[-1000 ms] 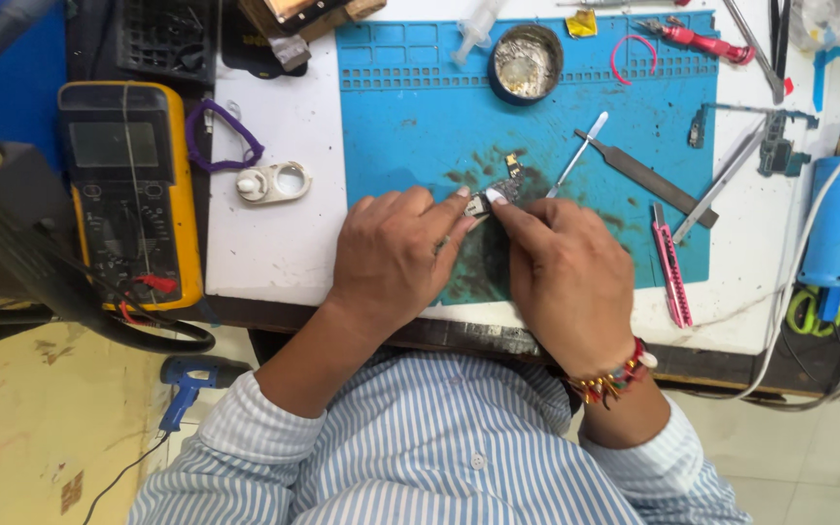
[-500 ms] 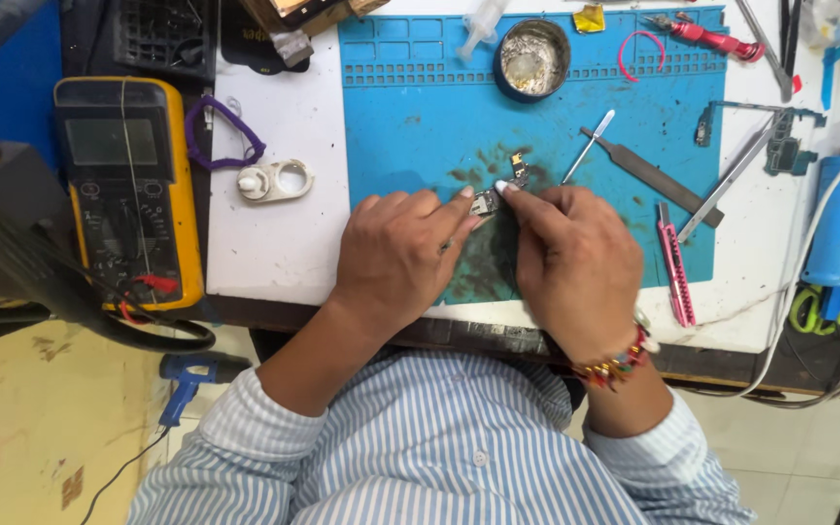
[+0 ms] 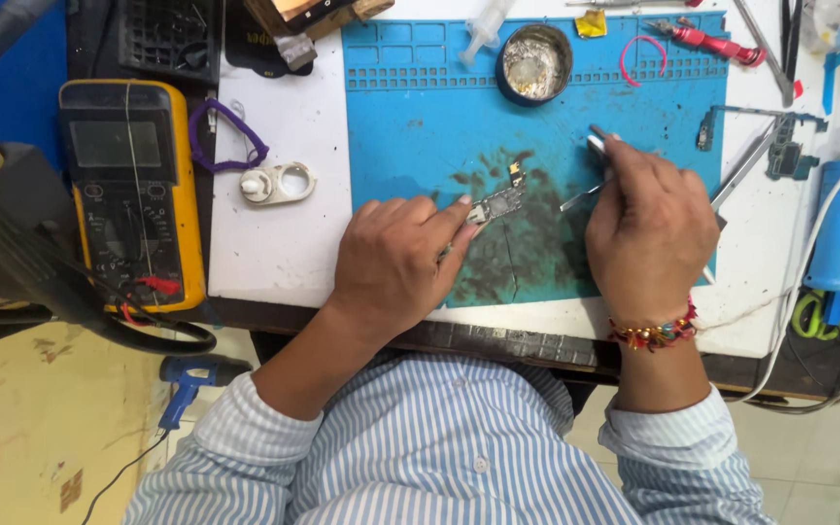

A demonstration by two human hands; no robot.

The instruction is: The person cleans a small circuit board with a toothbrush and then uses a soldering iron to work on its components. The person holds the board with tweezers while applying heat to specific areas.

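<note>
One circuit board (image 3: 497, 205), two hands, one screwdriver (image 3: 597, 144).

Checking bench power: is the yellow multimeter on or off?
Looks off, though not certain: the multimeter display is blank and grey, with no digits showing. Dial position is too small to read.

Open blue mat (image 3: 410, 126) between left hand (image 3: 395, 262) and round tin (image 3: 533, 64), multimeter (image 3: 131, 190) crowding left edge, tools cluttering right.
</note>
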